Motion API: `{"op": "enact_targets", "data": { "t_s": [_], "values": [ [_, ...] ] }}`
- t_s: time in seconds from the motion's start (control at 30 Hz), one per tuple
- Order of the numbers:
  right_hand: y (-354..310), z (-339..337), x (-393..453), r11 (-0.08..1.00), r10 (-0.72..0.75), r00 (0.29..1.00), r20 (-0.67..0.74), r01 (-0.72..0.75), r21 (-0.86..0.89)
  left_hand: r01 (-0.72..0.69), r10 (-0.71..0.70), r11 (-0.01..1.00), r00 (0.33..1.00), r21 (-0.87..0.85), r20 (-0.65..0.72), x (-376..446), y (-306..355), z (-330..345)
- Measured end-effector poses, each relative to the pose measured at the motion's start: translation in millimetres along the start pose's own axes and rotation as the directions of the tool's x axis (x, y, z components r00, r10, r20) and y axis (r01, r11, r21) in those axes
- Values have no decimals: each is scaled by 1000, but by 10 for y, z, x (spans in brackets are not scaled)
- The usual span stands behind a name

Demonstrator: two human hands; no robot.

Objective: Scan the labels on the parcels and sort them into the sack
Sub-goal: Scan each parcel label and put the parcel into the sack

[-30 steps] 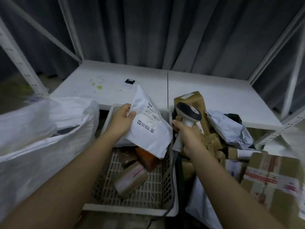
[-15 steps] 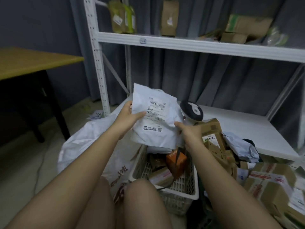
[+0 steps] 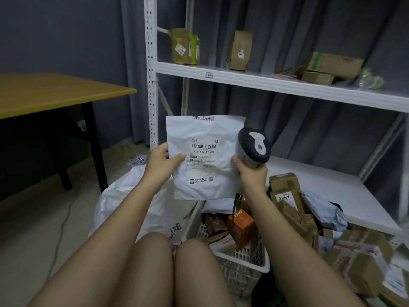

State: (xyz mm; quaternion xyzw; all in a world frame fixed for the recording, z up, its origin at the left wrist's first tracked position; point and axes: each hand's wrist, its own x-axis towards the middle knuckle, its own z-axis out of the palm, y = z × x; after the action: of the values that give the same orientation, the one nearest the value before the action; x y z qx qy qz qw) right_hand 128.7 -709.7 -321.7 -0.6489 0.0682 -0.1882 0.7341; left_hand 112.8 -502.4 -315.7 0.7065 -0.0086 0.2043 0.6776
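The left hand [image 3: 162,161] is pinching the left edge of a flat white plastic mailer parcel [image 3: 204,158], thumb lying on its front, and is holding it upright in the air above the white perforated plastic basket [image 3: 243,260], printed barcode label facing the camera. The right hand [image 3: 250,171] is gripping the handle of a dark grey handheld barcode scanner [image 3: 254,147], fingers curled round it, while its thumb is touching the parcel's right edge; the scanner's head is sitting just beside the parcel's upper right corner. The large white woven sack [image 3: 124,202] is lying on the floor below the left forearm, touching the basket's left wall. An orange carton [image 3: 241,224] and brown boxes are lying inside the basket. More brown cardboard parcels [image 3: 287,191] are piling up against the front edge of the white metal shelf rack [image 3: 309,89].
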Motion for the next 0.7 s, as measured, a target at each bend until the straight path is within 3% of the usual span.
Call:
{"op": "enact_targets", "data": {
  "t_s": [0.13, 0.37, 0.7],
  "values": [
    [25, -10, 67, 995, 96, 995, -37, -95, 33, 10, -18, 996, 996, 87, 84, -36, -72, -46],
    [103, -45, 80, 996, 90, 994, -62, -90, 9, -11, 15, 999, 996, 39, -91, 35, -160, -60],
    [0, -61, 173, 999, 41, 996, -74, -39, 30, -55, 50, 996, 996, -66, -75, 31, -82, 8]
  ]
}}
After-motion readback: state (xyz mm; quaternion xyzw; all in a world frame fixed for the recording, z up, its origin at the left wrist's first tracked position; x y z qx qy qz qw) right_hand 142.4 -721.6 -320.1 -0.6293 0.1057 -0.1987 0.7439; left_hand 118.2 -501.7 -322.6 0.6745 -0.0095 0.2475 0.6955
